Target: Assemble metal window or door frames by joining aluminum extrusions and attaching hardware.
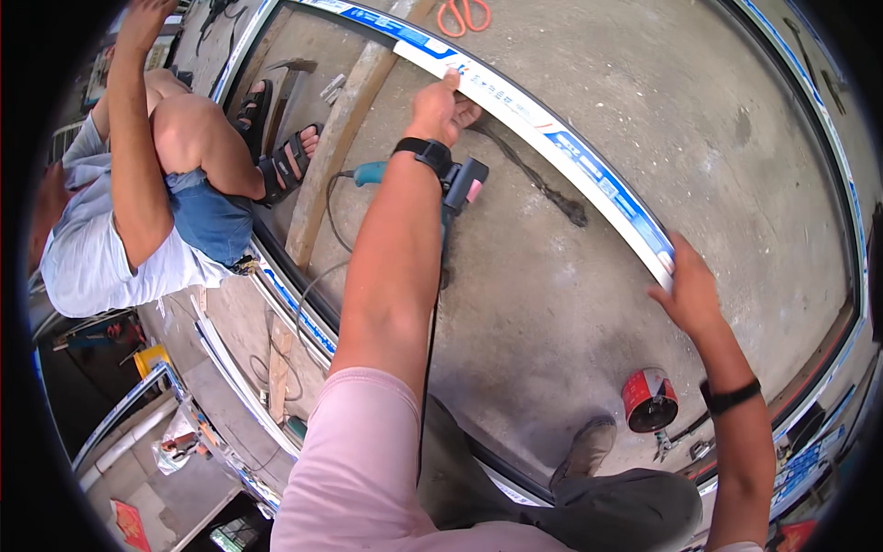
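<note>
A long white strip with blue printed film [552, 138] stretches between my hands, over a large window frame [851, 221] with dark inner edges and white-blue film. My left hand [441, 112] grips the strip near its far end, thumb on top and fingers curled under it. At the near right end, my right hand [690, 290] is closed round the strip's tip, its fingers partly hidden. Below my left forearm lies a teal-handled power tool [371, 173], partly covered by the arm.
A person [138, 221] in sandals sits at the left, by a wooden beam [345, 138] and a hammer [292, 66]. Orange-handled scissors [464, 17] lie beyond the strip. A red can [649, 400] and pliers [662, 445] are near my foot. A cable [331, 216] trails left.
</note>
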### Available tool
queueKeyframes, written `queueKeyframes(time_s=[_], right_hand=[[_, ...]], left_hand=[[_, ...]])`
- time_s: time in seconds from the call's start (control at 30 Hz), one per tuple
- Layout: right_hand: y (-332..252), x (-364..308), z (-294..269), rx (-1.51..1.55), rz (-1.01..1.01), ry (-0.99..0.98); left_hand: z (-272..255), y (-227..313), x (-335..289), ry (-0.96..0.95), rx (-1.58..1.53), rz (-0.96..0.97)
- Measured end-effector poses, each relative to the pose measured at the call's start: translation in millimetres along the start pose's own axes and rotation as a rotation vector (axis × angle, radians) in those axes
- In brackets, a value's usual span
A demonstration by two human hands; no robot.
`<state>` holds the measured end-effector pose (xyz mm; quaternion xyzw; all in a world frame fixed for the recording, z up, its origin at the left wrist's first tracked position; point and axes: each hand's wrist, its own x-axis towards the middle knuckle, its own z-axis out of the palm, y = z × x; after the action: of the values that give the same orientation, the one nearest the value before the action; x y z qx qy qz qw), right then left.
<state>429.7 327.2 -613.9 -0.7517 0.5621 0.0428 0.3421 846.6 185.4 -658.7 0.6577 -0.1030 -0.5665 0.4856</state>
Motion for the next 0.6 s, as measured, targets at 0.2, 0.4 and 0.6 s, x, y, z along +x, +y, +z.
queueKeyframes(time_s=[0.2, 0.4, 0.6], right_hand=[[-18, 37, 0, -0.058, -0.066, 0.016], [-13, 37, 1, -0.023, -0.066, 0.004], [-15, 42, 0, -0.027, -0.125, 0.022]], left_hand=[[-1, 7, 5, -0.111, -0.040, -0.041], [-26, 36, 27, -0.070, -0.099, 0.043], [-28, 37, 40, -0.031, -0.145, 0.053]])
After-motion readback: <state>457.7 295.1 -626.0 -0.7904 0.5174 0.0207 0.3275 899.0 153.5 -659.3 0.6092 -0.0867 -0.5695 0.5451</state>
